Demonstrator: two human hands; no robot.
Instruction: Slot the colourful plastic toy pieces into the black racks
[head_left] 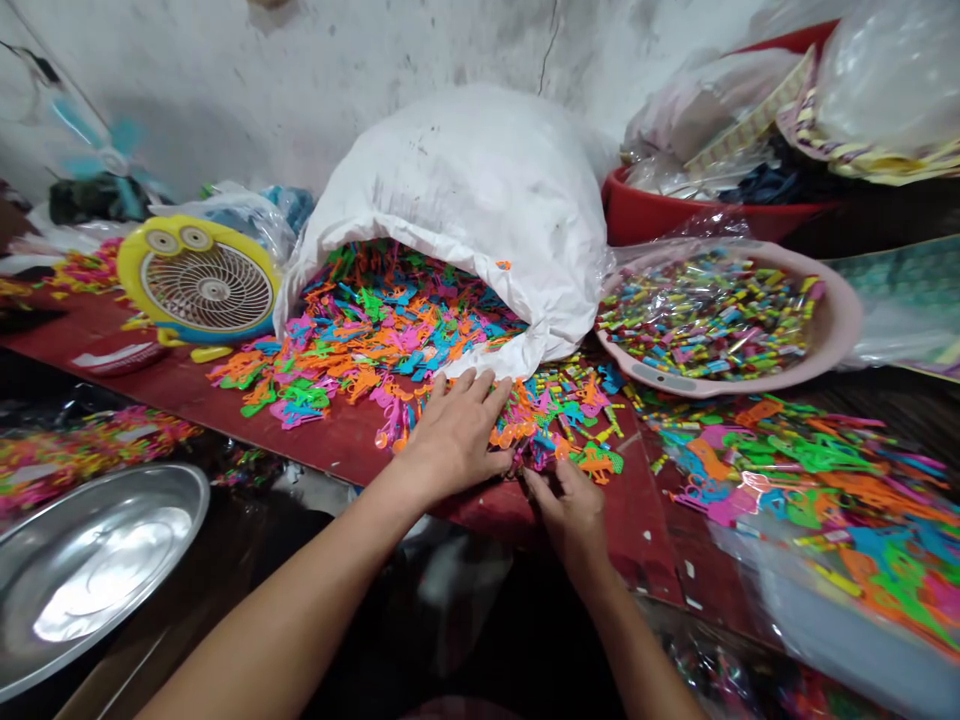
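Observation:
My left hand (457, 430) lies over the pile of small plastic toy pieces (360, 365) with its fingers stretched out and spread. Its fingertips reach the lower lip of a big white sack (465, 160), whose mouth gapes over more of these pieces in orange, pink, green and blue. Just right of it, close to its thumb, my right hand (574, 510) rests at the near edge of the pile. Its thumb and forefinger are apart, beside some orange pieces (596, 458); the other fingers are curled and partly hidden. I make out nothing held in either hand.
A pink basin (840, 310) full of small wrapped sticks stands right of the sack, with a red tub (622, 210) behind. More plastic pieces (817, 460) spread at the right. A yellow fan (135, 260) stands left; a steel bowl (97, 560) is nearer.

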